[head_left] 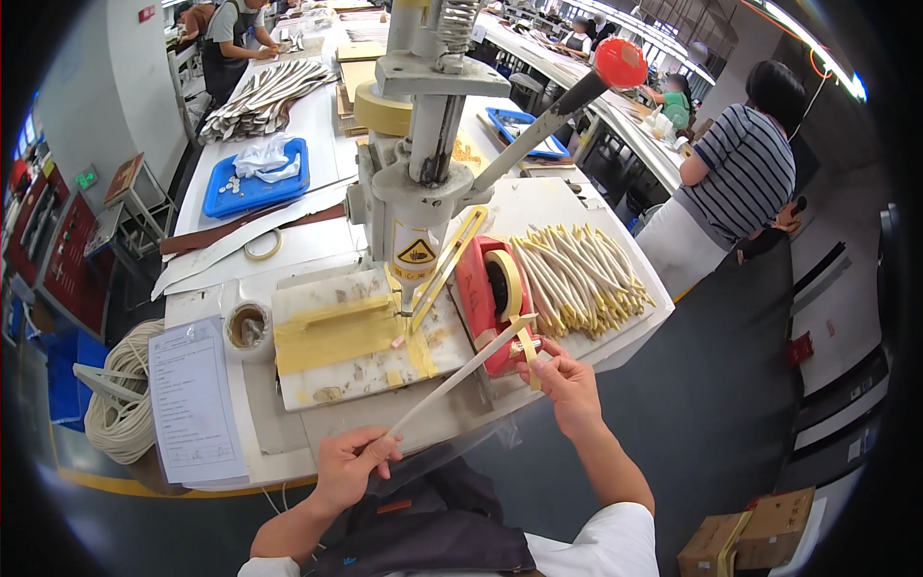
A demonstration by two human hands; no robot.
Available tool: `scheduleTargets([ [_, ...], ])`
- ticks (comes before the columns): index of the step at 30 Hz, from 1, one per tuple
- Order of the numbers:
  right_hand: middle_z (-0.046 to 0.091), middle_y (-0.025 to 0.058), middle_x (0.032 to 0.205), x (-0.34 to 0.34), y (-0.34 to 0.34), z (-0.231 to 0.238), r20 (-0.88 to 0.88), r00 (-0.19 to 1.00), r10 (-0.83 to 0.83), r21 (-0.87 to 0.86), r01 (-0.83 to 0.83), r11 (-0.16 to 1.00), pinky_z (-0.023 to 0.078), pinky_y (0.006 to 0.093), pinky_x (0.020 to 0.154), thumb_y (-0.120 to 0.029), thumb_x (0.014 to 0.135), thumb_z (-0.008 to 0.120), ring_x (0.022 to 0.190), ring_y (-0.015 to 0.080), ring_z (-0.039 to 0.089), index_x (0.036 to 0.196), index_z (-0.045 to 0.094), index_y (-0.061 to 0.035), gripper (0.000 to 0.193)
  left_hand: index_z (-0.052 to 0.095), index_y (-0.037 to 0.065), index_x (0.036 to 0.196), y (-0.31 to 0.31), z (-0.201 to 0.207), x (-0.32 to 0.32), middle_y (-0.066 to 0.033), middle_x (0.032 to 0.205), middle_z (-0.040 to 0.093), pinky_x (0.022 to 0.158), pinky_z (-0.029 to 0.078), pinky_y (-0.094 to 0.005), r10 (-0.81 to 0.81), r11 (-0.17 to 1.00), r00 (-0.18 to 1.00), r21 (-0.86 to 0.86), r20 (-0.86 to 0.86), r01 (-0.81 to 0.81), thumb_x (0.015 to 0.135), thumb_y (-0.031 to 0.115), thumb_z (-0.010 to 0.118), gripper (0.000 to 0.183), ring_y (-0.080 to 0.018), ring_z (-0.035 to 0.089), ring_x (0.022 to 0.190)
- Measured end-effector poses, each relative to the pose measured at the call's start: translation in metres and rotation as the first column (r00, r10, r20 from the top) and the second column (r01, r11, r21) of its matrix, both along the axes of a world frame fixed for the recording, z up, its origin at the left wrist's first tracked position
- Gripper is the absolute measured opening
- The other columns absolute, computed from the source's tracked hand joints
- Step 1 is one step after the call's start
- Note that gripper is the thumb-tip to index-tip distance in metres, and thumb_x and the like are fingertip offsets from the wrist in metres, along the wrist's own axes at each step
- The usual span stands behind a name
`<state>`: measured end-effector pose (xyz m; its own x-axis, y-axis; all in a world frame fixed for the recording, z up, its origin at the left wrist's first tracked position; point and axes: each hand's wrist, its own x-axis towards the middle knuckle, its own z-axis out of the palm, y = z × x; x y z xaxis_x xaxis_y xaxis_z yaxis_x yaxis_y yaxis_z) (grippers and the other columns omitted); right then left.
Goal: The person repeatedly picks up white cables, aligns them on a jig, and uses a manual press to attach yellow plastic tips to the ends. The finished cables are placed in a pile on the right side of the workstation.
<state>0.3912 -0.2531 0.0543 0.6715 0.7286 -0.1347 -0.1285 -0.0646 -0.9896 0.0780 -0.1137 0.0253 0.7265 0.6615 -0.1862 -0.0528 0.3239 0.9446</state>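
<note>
My left hand [358,467] is closed around the near end of a slim cream cord [452,381]. The cord slants up and right, its far tip lying by the tape at the dispenser. Between thumb and fingers, my right hand [567,387] pinches a short strip of yellow masking tape [530,352] at the front of a red tape dispenser [478,288]. A tape roll [505,285] sits inside the dispenser. Just left stands a grey hand press [409,207] with a red-knobbed lever, over a white block [370,380] partly covered in yellow tape.
Several cream cords with yellow-wrapped ends [580,279] lie piled at the right. A printed sheet [195,404], a tape roll [248,327] and a coil of cord [125,409] are at the left. Behind is a blue tray [257,192]. A person in a striped shirt [735,159] stands right.
</note>
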Motion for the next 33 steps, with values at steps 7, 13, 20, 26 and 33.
scheduleTargets([
  [7,0.074,0.0146,0.101,-0.005,0.009,-0.011,0.354,0.932,-0.073,-0.009,0.082,0.997,0.048,0.0311,0.091,-0.006,0.092,0.076,0.114,0.0216,0.065,0.078,0.072,0.0045,0.018,0.074,-0.005,0.112,0.002,0.010,0.010,-0.0054,0.084,0.073,0.054,0.044,-0.0202,0.010,1.000,1.000,0.020,-0.026,-0.010,0.102,0.012,0.064,0.022,-0.0048,0.053,0.059],
  [13,0.073,0.0160,0.103,-0.003,-0.019,-0.016,0.419,0.897,-0.138,0.060,0.124,0.990,0.051,0.0261,0.067,-0.001,0.092,0.072,0.082,0.0129,0.068,0.079,0.068,0.0039,0.015,0.074,-0.003,0.114,0.004,0.019,0.015,-0.0026,0.086,0.073,0.053,0.041,-0.0202,-0.018,0.990,0.998,0.140,-0.053,0.025,0.102,0.015,0.066,0.023,-0.0033,0.052,0.061],
  [20,0.071,0.0085,0.073,-0.088,0.010,0.035,0.671,0.605,0.427,-0.100,-0.497,0.862,0.053,0.0257,0.054,-0.004,0.090,0.075,0.059,0.0129,0.069,0.081,0.066,0.0004,0.013,0.072,-0.002,0.116,-0.014,0.003,0.023,-0.0059,0.092,0.074,0.059,0.047,-0.0250,0.011,0.910,0.997,0.413,0.080,-0.043,0.104,0.016,0.063,0.023,-0.0077,0.059,0.068],
  [26,0.069,0.0048,0.065,-0.109,0.028,0.026,0.668,0.614,0.421,-0.092,-0.493,0.865,0.050,0.0252,0.048,-0.011,0.090,0.079,0.052,0.0117,0.067,0.080,0.067,-0.0017,0.018,0.068,-0.001,0.124,-0.018,0.022,0.019,-0.0119,0.092,0.071,0.069,0.053,-0.0288,-0.001,0.883,1.000,0.470,-0.013,0.007,0.102,0.010,0.064,0.025,-0.0169,0.068,0.079],
  [33,0.069,0.0062,0.066,-0.111,0.028,0.025,0.698,0.588,0.408,-0.119,-0.466,0.877,0.050,0.0260,0.047,-0.011,0.088,0.080,0.052,0.0140,0.068,0.077,0.065,-0.0028,0.020,0.069,-0.002,0.120,-0.021,0.013,0.022,-0.0150,0.093,0.070,0.067,0.054,-0.0336,0.046,0.779,0.998,0.624,0.038,-0.060,0.097,0.004,0.067,0.023,-0.0250,0.068,0.075],
])
